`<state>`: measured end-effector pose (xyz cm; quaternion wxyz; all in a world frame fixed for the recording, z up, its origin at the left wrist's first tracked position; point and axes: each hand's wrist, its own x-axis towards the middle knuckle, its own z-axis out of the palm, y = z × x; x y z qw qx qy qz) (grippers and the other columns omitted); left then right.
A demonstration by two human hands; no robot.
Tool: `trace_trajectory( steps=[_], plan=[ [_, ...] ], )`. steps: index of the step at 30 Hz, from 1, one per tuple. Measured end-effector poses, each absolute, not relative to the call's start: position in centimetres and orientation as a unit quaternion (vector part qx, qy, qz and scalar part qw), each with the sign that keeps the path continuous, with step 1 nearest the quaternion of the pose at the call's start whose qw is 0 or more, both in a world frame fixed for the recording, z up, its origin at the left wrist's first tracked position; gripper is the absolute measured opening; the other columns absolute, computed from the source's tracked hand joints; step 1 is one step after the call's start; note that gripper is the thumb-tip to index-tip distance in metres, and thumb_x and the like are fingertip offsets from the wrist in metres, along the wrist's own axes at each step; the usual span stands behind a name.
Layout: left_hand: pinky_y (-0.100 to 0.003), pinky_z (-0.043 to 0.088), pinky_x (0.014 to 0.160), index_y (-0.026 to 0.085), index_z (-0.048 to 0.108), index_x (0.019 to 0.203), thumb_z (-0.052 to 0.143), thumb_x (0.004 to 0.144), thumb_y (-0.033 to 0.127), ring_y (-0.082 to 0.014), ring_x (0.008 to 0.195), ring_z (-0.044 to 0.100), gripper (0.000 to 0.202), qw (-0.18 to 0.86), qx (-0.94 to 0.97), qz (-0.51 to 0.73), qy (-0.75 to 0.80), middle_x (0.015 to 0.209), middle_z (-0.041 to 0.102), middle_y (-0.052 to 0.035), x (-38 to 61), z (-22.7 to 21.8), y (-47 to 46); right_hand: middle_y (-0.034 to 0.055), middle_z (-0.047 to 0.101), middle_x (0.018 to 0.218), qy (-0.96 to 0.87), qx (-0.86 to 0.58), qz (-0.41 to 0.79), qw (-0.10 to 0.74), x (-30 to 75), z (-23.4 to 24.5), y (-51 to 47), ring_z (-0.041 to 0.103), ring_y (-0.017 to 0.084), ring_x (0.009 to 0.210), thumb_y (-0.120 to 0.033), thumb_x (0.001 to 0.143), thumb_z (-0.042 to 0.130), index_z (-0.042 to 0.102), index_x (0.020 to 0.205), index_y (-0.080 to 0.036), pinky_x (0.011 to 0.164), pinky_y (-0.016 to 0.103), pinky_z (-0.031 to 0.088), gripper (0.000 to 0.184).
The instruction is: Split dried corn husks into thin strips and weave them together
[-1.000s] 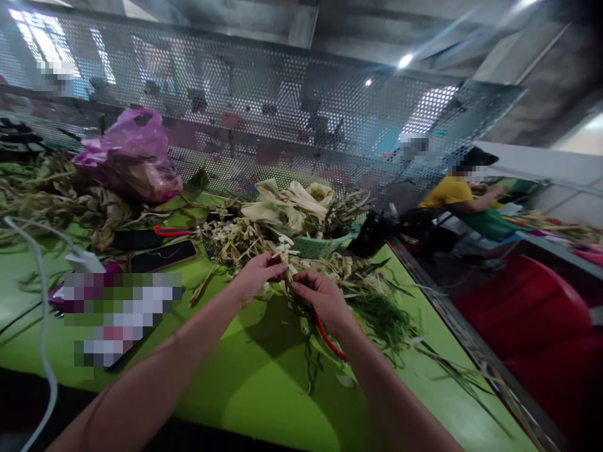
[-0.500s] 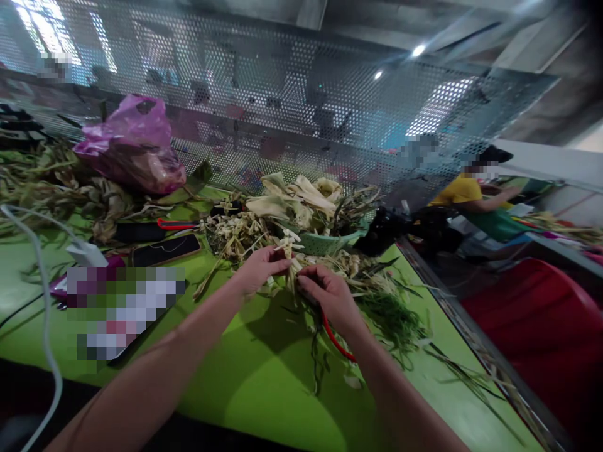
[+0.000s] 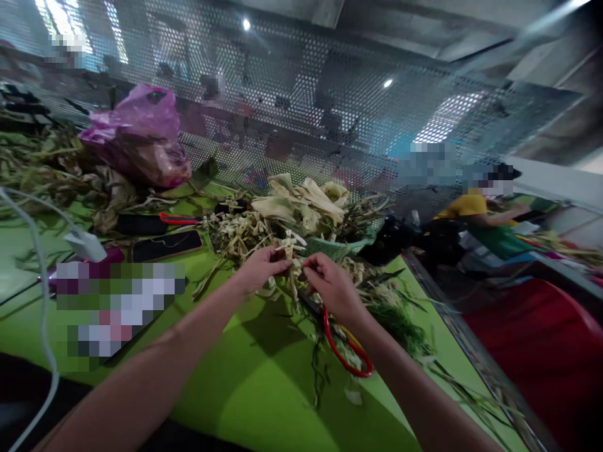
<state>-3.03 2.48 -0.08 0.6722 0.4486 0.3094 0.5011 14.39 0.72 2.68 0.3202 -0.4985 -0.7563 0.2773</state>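
Pinched in my left hand [image 3: 261, 270] is a small knotted piece of pale dried husk [image 3: 289, 243], its short strips sticking out at the top. My right hand [image 3: 333, 284] has thumb and fingers closed at the lower right side of that piece, on a husk strip whose end is mostly hidden. Below my right wrist, scissors with red handles [image 3: 351, 367] lie on the green table [image 3: 221, 389]. Just beyond both hands stands a green basket [image 3: 342, 250] heaped with broad dried husks [image 3: 308, 204]. Small knotted husk pieces [image 3: 238, 231] are piled left of it.
On the left are a phone [image 3: 167, 246], a red-handled tool [image 3: 179, 218], a white cable [image 3: 42, 276] and a pink plastic bag [image 3: 141, 138]. Green fibres [image 3: 400, 329] lie at right. A perforated metal screen [image 3: 282, 107] closes the back. A person in yellow [image 3: 466, 204] sits beyond the right edge.
The right hand has shifted slightly up and right, uncovering more of the red scissor handles. My left hand still grips the husk piece. The view has tilted a little.
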Motion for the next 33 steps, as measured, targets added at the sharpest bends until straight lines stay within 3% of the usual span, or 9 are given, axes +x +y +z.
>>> trace_trajectory(
  steps=[9,13,17,25,33],
  plan=[
    [-0.021,0.044,0.071,0.013,0.065,0.082,0.08,0.057,0.026,-0.0085,0.071,0.054,0.032,0.705,0.444,0.47,0.293,0.078,0.062,-0.002,-3.5,-0.7,2.6,0.0016,0.061,0.078,-0.803,-0.472,0.103,0.348,15.9,2.0,1.2,0.055,0.016,0.07,-0.026,0.087,0.048,0.057,0.088,-0.02,0.066,0.025,0.039,0.011],
    [-0.018,0.043,0.063,0.012,0.064,0.087,0.08,0.059,0.025,-0.0056,0.064,0.053,0.035,0.71,0.418,0.484,0.295,0.079,0.062,-0.0018,-3.1,-1.1,2.5,0.0018,0.062,0.081,-0.789,-0.446,0.16,0.392,16.1,1.3,0.8,0.056,0.015,0.072,-0.022,0.086,0.048,0.058,0.094,-0.021,0.069,0.026,0.042,0.013],
    [-0.019,0.046,0.063,0.012,0.062,0.084,0.08,0.058,0.023,-0.006,0.061,0.055,0.034,0.706,0.381,0.514,0.303,0.074,0.061,-0.0005,-2.8,-1.1,2.2,0.0021,0.063,0.083,-0.803,-0.415,0.207,0.374,15.8,1.4,0.3,0.058,0.017,0.081,-0.016,0.08,0.053,0.063,0.081,-0.021,0.077,0.028,0.043,0.011],
    [-0.022,0.049,0.067,0.014,0.061,0.087,0.078,0.061,0.022,-0.0078,0.064,0.059,0.032,0.691,0.382,0.531,0.309,0.078,0.064,-0.0012,-2.6,-1.4,2.1,0.0019,0.06,0.075,-0.754,-0.453,0.324,0.348,15.4,1.2,0.3,0.056,0.017,0.072,-0.026,0.074,0.062,0.063,0.077,-0.018,0.067,0.027,0.044,0.009],
    [-0.021,0.049,0.068,0.014,0.063,0.082,0.077,0.06,0.021,-0.0092,0.066,0.06,0.027,0.65,0.416,0.542,0.333,0.076,0.065,-0.0018,-2.3,-0.5,1.9,0.0016,0.06,0.072,-0.727,-0.444,0.407,0.33,15.2,0.6,0.3,0.054,0.015,0.067,-0.038,0.078,0.057,0.063,0.078,-0.018,0.061,0.026,0.041,0.021]
  ],
)
